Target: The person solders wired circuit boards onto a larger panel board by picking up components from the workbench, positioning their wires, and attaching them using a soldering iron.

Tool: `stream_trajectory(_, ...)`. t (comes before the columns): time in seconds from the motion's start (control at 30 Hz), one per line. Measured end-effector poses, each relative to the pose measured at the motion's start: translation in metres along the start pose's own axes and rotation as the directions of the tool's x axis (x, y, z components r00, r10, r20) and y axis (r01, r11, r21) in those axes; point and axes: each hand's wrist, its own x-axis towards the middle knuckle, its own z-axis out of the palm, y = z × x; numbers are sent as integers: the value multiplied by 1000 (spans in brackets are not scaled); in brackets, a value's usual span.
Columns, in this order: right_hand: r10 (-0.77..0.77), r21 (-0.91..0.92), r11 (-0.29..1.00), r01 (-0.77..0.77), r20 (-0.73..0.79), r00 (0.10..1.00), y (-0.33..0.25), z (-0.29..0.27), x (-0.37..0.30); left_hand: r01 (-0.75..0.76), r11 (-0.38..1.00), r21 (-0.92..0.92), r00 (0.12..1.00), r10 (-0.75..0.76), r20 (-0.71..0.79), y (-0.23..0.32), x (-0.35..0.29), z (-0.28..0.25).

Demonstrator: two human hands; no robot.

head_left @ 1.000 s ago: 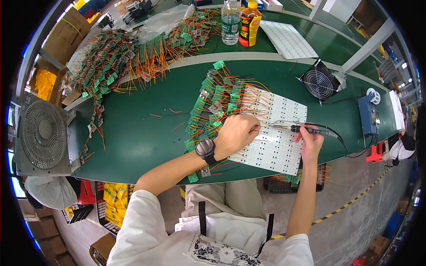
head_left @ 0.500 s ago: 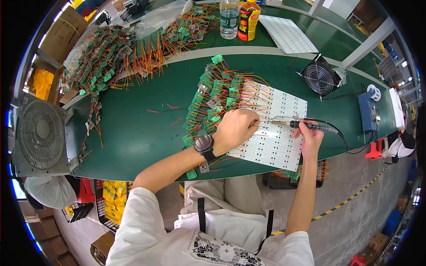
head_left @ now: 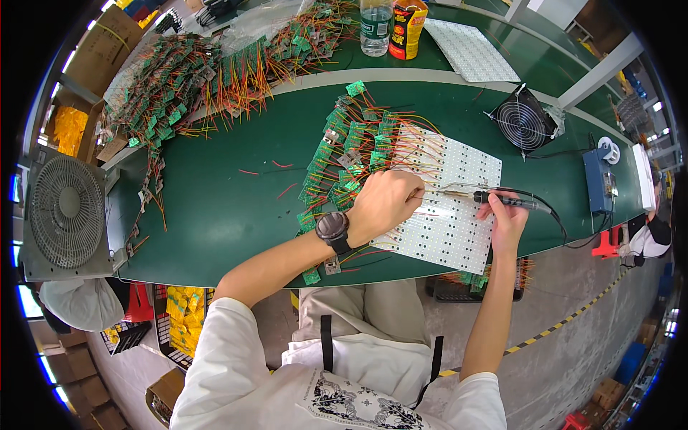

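The green desk (head_left: 222,222) carries a white panel (head_left: 466,233), wired boards (head_left: 319,172) just left of it, loose red wires (head_left: 249,172), a black fan (head_left: 522,123) and a blue box (head_left: 593,183); the grey fan's (head_left: 69,208) footing is unclear.

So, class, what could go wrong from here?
The soldering iron in the right grip has its tip close to the left grip, so a slip might burn it. Red and yellow wires crowd the left of the white board and could snag. The iron's black cord curves near the edge of the green table and might catch.
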Motion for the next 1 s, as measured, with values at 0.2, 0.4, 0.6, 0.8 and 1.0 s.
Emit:
stream_trajectory(0.2,-4,64,998,6,-24,1000,1,1,0,-9,1000,-10,1000,8,-19,-1,-1,-1)
stream_trajectory(0.4,-4,64,998,7,-38,999,2,-2,0,-10,1000,-4,1000,10,-9,-1,0,0)
stream_trajectory(0.6,-25,83,996,28,-42,999,4,-2,1,28,999,-19,999,-28,20,-2,-1,-2)
stream_trajectory(0.8,-24,102,994,29,-54,998,6,-3,1,24,999,-43,998,-22,52,1,0,-8)
stream_trajectory(1.0,-7,120,993,17,-83,997,3,-2,0,-161,983,-90,968,175,177,7,7,-27)
